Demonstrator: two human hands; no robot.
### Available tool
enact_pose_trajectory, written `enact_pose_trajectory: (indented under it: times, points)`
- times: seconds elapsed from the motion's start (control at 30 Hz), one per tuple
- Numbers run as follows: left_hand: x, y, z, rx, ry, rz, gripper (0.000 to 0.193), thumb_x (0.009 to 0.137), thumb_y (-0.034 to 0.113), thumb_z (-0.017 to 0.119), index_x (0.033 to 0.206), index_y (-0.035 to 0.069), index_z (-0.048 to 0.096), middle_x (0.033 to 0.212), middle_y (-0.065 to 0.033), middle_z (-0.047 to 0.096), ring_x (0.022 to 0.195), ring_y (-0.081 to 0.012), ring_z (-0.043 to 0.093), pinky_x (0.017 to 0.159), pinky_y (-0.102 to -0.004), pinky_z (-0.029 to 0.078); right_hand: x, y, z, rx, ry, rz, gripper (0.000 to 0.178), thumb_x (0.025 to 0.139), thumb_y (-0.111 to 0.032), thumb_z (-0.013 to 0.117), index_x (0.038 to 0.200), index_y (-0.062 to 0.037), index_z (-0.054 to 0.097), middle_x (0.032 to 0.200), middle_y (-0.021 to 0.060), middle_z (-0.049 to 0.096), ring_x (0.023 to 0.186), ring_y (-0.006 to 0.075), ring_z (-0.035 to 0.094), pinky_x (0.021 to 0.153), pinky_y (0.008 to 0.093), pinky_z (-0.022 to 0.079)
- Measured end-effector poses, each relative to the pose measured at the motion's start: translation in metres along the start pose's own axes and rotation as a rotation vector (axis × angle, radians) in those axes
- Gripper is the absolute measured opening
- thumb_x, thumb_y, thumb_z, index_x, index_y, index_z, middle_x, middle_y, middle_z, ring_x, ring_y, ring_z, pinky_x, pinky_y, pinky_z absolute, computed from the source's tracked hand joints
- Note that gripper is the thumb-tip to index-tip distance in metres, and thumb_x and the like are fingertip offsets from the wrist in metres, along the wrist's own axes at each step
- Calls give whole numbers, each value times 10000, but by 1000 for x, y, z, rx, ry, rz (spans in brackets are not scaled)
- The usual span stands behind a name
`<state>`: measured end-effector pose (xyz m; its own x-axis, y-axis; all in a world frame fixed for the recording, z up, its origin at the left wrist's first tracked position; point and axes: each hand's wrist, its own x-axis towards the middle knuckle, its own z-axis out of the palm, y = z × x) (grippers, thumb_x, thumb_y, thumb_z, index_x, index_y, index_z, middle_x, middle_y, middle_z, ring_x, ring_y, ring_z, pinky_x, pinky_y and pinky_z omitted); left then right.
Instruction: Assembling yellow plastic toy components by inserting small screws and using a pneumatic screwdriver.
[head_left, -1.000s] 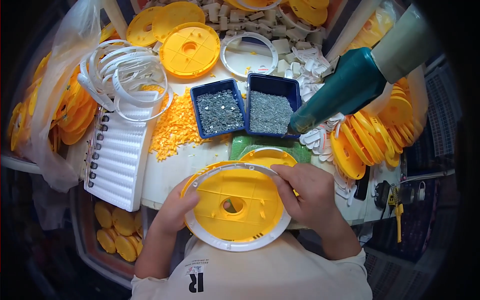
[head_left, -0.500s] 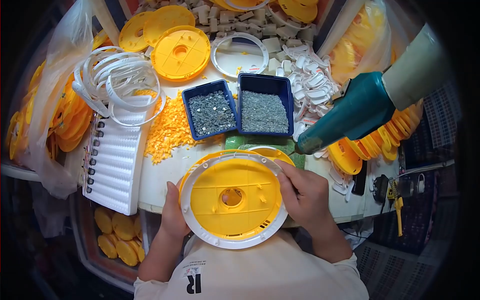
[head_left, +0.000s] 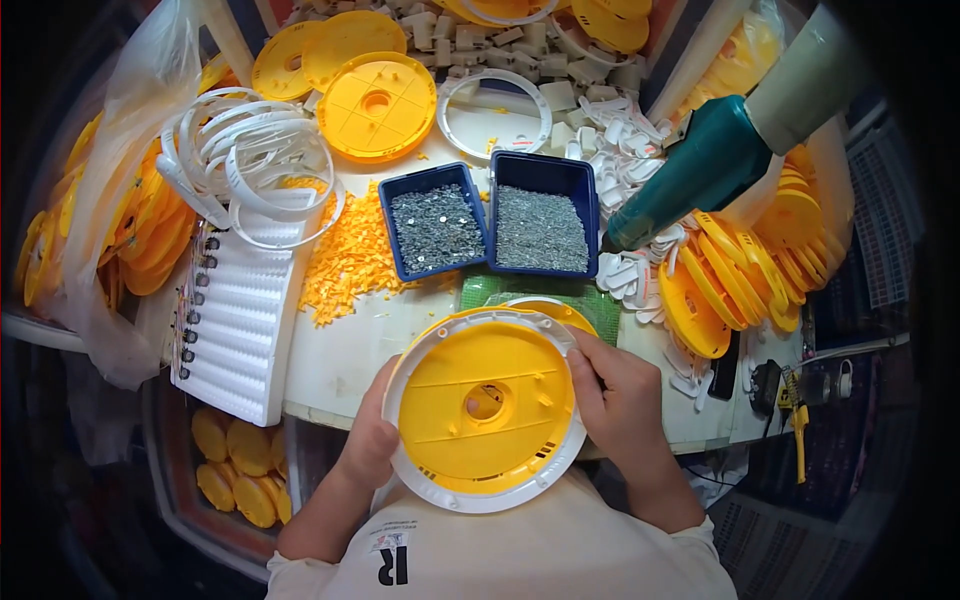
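Between my hands is a round yellow plastic disc (head_left: 450,385) with a white ring (head_left: 425,485) around its edge, tilted so its inner face shows. It has a central hole and small tabs. My left hand (head_left: 372,435) grips the left rim, thumb in front. At the upper right rim, my right hand (head_left: 620,390) is closed on it, fingers partly hidden behind. Another yellow disc (head_left: 575,315) with a white ring lies just behind, on a green mat (head_left: 480,290). A teal power screwdriver (head_left: 700,175) hangs above the table to the right, touched by neither hand.
Two blue bins (head_left: 391,225) of small metal parts stand beyond the mat. Small orange pieces (head_left: 345,260) lie heaped beside them. At left are white rings (head_left: 250,150) and a white foam tray (head_left: 235,330). Yellow discs (head_left: 690,310) and white plastic pieces (head_left: 625,275) are piled right.
The screwdriver has swung up and back from the disc. My left hand has shifted its hold, its thumb now lower on the ring. The whole view has moved slightly.
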<state>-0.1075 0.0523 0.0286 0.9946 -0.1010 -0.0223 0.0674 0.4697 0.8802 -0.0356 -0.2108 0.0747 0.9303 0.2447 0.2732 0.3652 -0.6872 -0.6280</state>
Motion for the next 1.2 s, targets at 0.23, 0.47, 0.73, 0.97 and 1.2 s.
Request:
enact_pose_trajectory:
  times: [0.23, 0.47, 0.73, 0.97, 1.2]
  points:
    - [-9, 18, -4, 48, 58, -102, 623, 982, 232, 651, 1509, -15, 429, 1401, -139, 577, 1316, -201, 547, 1112, -356, 429, -4, 26, 9, 364, -246, 105, 228, 997, -197, 653, 1056, 9, 734, 755, 160, 678, 670, 244, 665, 629, 395, 514]
    - [20, 20, -3, 536, 353, 109, 288, 1069, 253, 579, 975, -13, 636, 698, -93, 588, 669, -100, 534, 612, -333, 454, -39, 71, 8, 733, -178, 314, 651, 972, -418, 695, 1382, 59, 529, 1323, 140, 619, 1243, 226, 584, 1067, 381, 451]
    - [21, -16, 8, 220, 544, 283, 296, 1111, 262, 509, 1039, 1, 627, 800, -18, 591, 766, -63, 511, 658, -298, 441, -53, 55, 19, 766, -163, 189, 883, 862, -309, 846, 1516, 46, 369, 1432, 139, 546, 1302, 232, 551, 1136, 402, 418]
    - [22, -9, 20, -33, 646, 269, 334, 1138, 253, 458, 1295, -2, 607, 1116, -22, 671, 1026, -76, 591, 898, -251, 488, -44, -7, 45, 848, -370, 285, 798, 857, -143, 840, 1500, 12, 394, 1437, 138, 555, 1279, 220, 595, 1094, 382, 484]
    - [28, -18, 39, 9, 558, 261, 388, 1151, 273, 407, 1359, -22, 547, 1223, -60, 667, 1132, -102, 600, 957, -270, 490, -36, -22, 44, 951, -533, 218, 587, 910, -73, 775, 1434, -15, 517, 1401, 83, 606, 1253, 190, 608, 1081, 359, 485]
